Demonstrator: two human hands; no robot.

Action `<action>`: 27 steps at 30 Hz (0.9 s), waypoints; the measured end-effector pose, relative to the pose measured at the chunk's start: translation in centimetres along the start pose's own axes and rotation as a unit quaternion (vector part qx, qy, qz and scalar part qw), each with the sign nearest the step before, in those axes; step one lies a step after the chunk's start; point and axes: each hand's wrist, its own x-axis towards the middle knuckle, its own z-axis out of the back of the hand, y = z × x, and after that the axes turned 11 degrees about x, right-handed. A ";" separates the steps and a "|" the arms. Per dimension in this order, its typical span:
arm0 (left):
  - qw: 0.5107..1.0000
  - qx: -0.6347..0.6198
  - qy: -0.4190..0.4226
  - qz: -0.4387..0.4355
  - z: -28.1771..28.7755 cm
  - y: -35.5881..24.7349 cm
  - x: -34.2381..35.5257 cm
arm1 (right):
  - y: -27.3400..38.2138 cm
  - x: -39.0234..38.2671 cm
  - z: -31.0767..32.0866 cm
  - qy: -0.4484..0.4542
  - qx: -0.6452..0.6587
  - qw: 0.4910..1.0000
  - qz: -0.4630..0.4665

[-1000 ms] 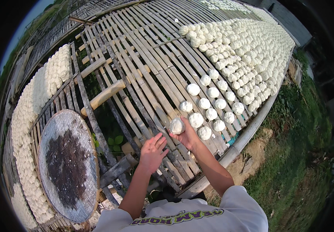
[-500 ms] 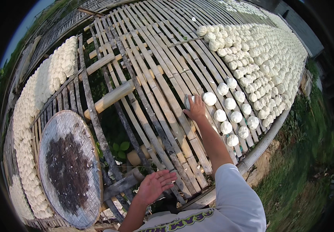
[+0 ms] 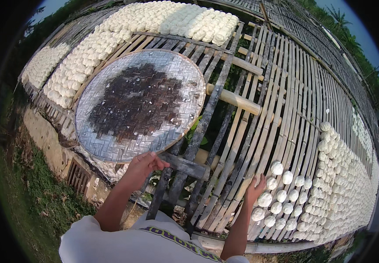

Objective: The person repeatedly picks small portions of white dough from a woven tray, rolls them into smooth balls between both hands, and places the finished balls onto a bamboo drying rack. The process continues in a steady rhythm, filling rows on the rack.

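Observation:
My left hand [image 3: 140,168] is at the near rim of a large round woven bamboo tray [image 3: 189,72], its fingers loosely bent and partly apart. Whether they touch the rim I cannot tell. Dark brown residue with white flecks covers the tray's middle. Over on the right, my right hand [image 3: 256,186] rests on the bamboo slats [image 3: 231,184] with fingers stretched out. It lies close beside a white rounded lump [image 3: 271,183], one of several set out in loose rows. I cannot tell what the lumps are made of.
Tightly packed white lumps [image 3: 347,188] cover the rack's right side, and more [image 3: 167,19] fill the area behind the tray. Thick bamboo poles [image 3: 235,100] cross the rack, with gaps between slats. Grass [image 3: 44,219] grows at the lower left.
The view has swung left, bringing the tray nearer the middle. My left hand has moved from above the slats to the tray's rim. My right hand stays beside the loose lumps.

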 end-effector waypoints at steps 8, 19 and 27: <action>0.741 -0.020 -0.668 0.063 18.1 3.4 -5.4 | 4.1 -15.8 -1.1 0.110 0.166 0.966 -0.167; 0.915 -0.279 -0.290 -0.009 19.7 1.4 -6.3 | 19.6 -15.8 -3.0 0.187 0.328 0.923 -0.070; 0.958 -0.185 0.217 0.044 8.7 7.1 -15.3 | 26.3 -18.9 -5.9 0.239 0.618 0.668 -0.339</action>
